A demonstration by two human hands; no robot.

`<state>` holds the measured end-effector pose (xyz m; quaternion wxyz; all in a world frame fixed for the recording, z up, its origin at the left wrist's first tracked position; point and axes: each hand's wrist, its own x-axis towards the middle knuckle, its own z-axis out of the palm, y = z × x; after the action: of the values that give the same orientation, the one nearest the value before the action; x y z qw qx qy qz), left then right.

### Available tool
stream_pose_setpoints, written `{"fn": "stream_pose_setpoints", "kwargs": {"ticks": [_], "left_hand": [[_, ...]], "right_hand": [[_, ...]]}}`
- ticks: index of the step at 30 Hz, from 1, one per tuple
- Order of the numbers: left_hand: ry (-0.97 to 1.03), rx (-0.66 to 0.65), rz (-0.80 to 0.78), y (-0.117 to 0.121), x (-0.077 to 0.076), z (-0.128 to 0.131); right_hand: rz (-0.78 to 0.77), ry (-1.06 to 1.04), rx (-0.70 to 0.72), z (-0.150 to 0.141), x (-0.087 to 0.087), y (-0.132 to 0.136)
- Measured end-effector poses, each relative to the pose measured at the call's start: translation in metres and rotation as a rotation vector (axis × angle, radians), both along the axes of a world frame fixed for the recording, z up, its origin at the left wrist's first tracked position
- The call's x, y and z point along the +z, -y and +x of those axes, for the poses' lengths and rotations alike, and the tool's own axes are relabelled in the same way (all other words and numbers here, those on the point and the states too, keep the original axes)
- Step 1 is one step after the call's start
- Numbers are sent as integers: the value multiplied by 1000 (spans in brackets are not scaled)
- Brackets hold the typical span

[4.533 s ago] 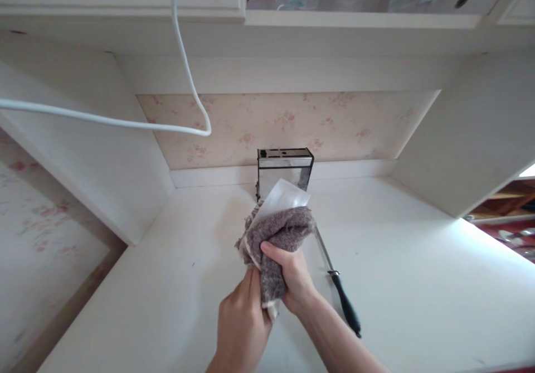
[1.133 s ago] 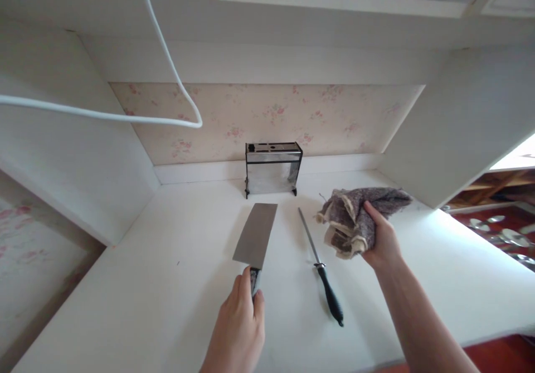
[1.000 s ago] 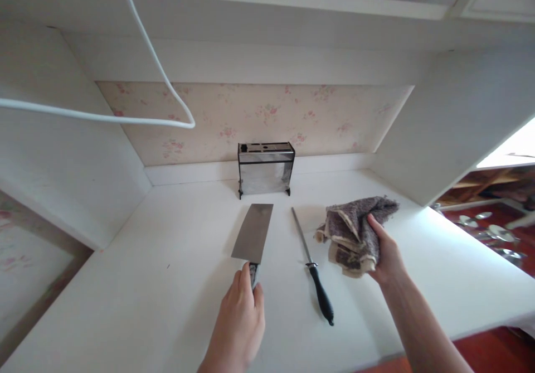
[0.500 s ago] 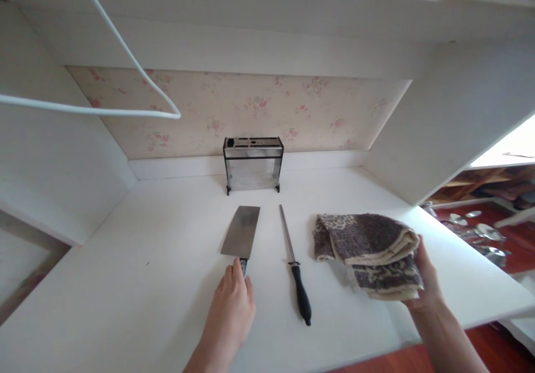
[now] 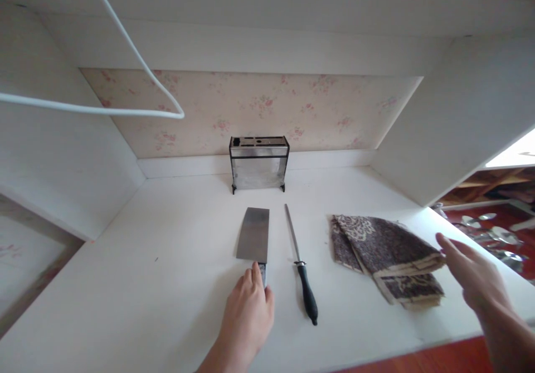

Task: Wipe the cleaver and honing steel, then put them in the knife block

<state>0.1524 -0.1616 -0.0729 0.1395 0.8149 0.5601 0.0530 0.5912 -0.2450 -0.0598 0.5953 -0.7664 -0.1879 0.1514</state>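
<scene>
Left hand (image 5: 249, 309) on the cleaver (image 5: 254, 233), right hand (image 5: 476, 270) open beside the cloth (image 5: 393, 250)

The left hand is closed round the cleaver's handle, most of which it hides; a short dark piece shows between the fingers and the blade. The broad grey blade points away from the person, toward the stand (image 5: 259, 172). Whether the blade rests flat on the counter (image 5: 175, 306) cannot be told from this angle.

The right hand is loosely open at the cloth's right end, fingers extended; whether a fingertip touches the fabric cannot be told. The cloth lies folded on the right part of the counter, brown with a pale pattern and pale edges, its layers fanned apart toward the near right.

Between cleaver and cloth lies the steel (image 5: 307, 289), apart from both, black handle toward the person and thin rod pointing roughly toward the stand. The stand is upright near the back of the counter, with a black frame and slots along its top. Behind it runs floral wallpaper (image 5: 263, 105). A white cord (image 5: 137, 63) bends across the upper left, and a red floor (image 5: 443, 359) shows past the counter's near right edge
</scene>
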Motion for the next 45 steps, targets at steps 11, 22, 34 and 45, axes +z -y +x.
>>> {"fn": "stream_pose_setpoints", "kwargs": {"ticks": [11, 22, 34, 45], "left_hand": [[102, -14, -135, 20, 10, 18], [186, -66, -210, 11, 11, 2], [730, 139, 199, -202, 89, -42], [861, 135, 286, -306, 107, -11]], "right_hand": [[-19, 606, 470, -164, 14, -36], [-62, 527, 820, -228, 5, -87], [99, -153, 575, -171, 25, -227], [128, -118, 499, -173, 73, -314]]}}
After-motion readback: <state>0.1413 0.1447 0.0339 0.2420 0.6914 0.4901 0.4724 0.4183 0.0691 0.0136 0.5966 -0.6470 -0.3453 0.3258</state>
